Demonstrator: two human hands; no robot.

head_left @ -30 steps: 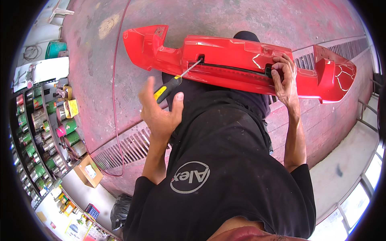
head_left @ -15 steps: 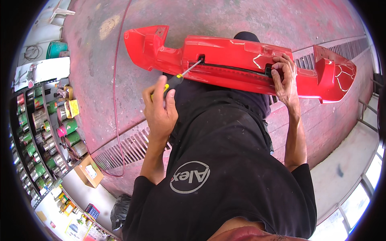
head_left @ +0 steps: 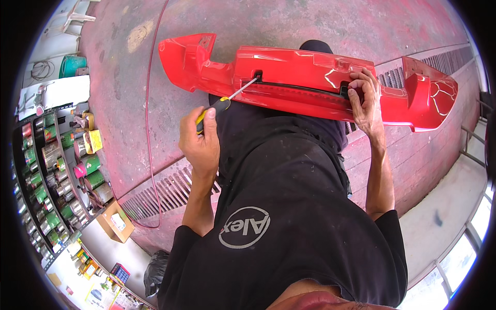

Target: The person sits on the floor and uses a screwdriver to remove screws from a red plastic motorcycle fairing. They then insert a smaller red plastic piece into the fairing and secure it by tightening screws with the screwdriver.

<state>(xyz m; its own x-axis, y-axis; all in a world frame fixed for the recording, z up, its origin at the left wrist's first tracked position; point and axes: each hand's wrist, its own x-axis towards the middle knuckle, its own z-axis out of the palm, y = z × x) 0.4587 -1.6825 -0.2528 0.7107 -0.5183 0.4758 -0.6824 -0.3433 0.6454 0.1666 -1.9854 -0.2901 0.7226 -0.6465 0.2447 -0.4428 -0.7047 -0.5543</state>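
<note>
Head view: bumper (head_left: 299, 63), red, laid across the dark-trousered legs (head_left: 268, 116), presumably for support. Screwdriver (head_left: 221, 106), black and yellow, slanted with its tip at the left slot (head_left: 258, 74), likely for a straight reach. Left hand (head_left: 199, 142): closed round the handle, thumb along it. Right hand (head_left: 368, 106): half curled against the bumper beside the right slot (head_left: 344, 89), apparently steadying; any pinch cannot be told.

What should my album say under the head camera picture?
Left-hand grip holds a screwdriver reaching a dark slot in a red panel; right-hand grip touches the panel.
</note>
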